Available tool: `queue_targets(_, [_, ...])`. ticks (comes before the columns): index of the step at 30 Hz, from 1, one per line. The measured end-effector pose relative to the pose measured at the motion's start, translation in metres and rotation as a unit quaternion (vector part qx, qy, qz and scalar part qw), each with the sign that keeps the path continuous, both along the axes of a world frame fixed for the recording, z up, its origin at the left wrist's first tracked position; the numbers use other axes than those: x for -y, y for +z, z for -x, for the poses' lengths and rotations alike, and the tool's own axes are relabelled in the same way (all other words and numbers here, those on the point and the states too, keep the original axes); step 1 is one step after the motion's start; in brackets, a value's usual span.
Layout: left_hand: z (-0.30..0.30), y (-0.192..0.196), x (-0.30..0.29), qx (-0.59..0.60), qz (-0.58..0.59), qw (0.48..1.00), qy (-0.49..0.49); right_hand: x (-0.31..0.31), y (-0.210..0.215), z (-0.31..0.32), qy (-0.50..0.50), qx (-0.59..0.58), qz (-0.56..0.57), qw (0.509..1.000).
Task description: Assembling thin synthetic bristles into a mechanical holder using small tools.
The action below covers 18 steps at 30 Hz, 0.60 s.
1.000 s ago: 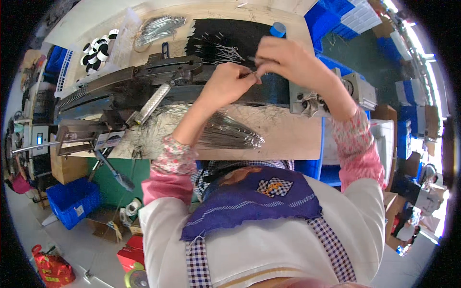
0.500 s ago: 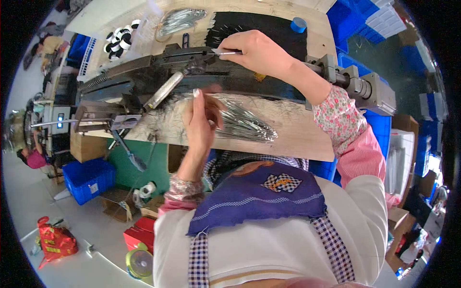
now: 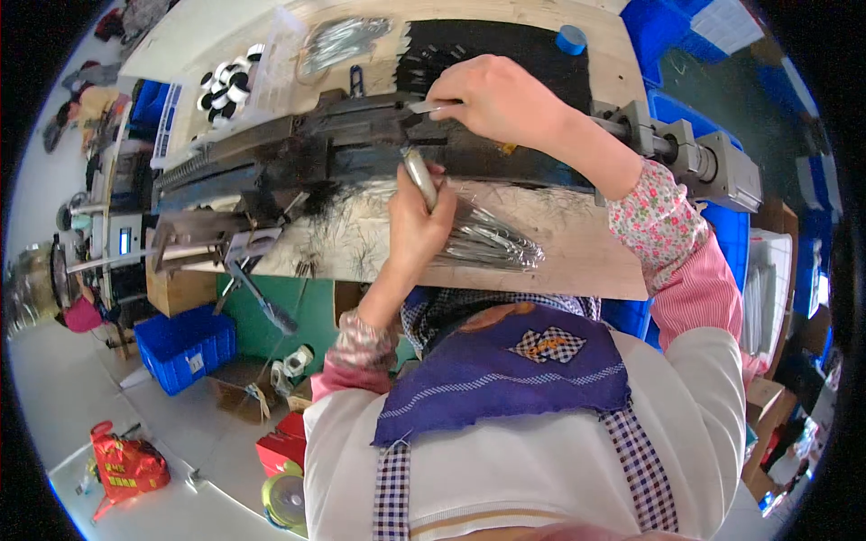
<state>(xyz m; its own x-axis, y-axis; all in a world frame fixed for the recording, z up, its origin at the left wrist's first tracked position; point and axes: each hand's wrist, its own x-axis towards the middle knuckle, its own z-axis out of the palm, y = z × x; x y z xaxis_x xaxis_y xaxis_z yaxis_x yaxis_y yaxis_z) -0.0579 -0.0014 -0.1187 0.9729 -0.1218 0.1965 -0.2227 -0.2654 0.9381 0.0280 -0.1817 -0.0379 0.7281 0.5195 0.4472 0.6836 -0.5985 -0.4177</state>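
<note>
My left hand (image 3: 420, 216) is closed round a silver metal lever handle (image 3: 419, 173) that rises from its fist toward the long dark metal fixture (image 3: 361, 135). My right hand (image 3: 492, 95) pinches a thin, pale silvery piece (image 3: 435, 106) at the fixture's far side; its exact kind is too small to make out. Beside my left hand, a bundle of thin metal rods (image 3: 494, 239) lies on the wooden bench. Just beyond my right hand is a black mat (image 3: 541, 77) with several small pins on it.
A clear bin (image 3: 275, 72) by black-and-white rolls (image 3: 224, 90) stands far left. Near it lies a bag of metal rods (image 3: 343, 43). A blue round lid (image 3: 570, 40) rests on the mat. A cylinder mechanism (image 3: 695, 162) projects at the right, beside blue crates (image 3: 663, 36).
My left hand has moved right and taken hold of the lever handle, which has swung from the left to point toward me. My right hand stays pinched by the fixture.
</note>
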Motion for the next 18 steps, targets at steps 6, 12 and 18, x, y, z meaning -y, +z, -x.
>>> queue_targets(6, [0.019,0.007,-0.093,-0.273,0.218,0.933,0.084,0.006,-0.003,0.084,0.014,0.068,0.075,0.995])
queue_targets(12, [-0.002,0.000,-0.165,-0.235,0.318,0.889,0.233,0.041,-0.072,0.049,-0.207,0.024,0.242,0.948])
queue_targets(18, [-0.002,-0.020,-0.132,-0.116,0.422,0.867,0.239,0.051,-0.051,0.065,-0.198,-0.074,0.313,0.926])
